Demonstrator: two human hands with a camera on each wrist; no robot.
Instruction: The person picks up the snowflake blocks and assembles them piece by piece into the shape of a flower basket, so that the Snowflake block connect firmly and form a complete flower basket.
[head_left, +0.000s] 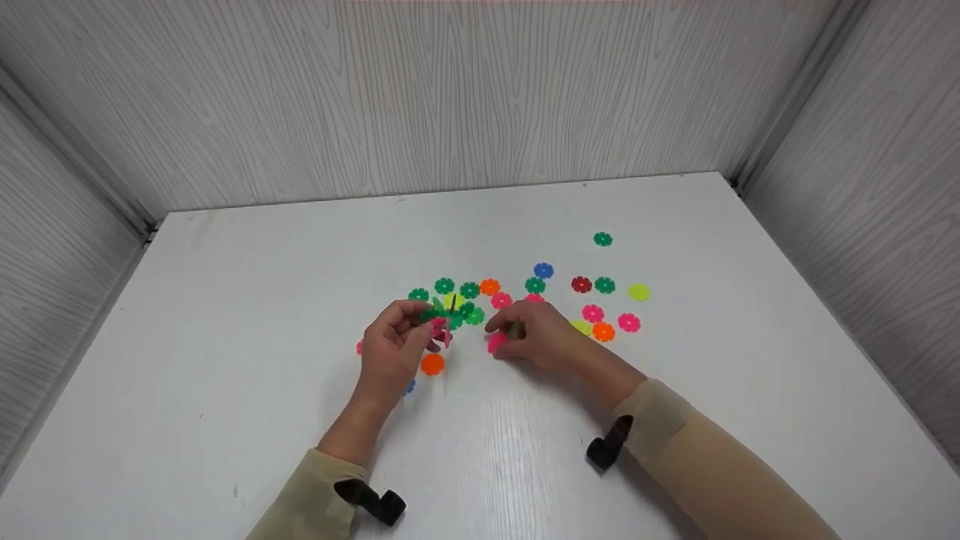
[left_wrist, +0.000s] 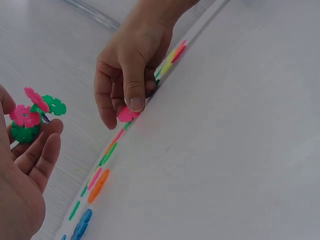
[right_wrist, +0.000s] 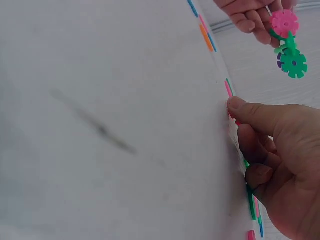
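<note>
My left hand holds a small cluster of interlocked notched plastic discs above the table. Pink and green discs show in the cluster, with a bit of purple in the right wrist view. To the right, my right hand is low at the tabletop and pinches a pink notched disc between thumb and fingers. A touch of green shows behind those fingers; whether they hold it too is hard to see. An orange disc lies just below the left hand's fingertips.
Loose discs lie on the white table, among them a blue disc, a dark red disc and a yellow disc. A green disc lies farthest back. Pale wood-grain panels enclose the back and sides.
</note>
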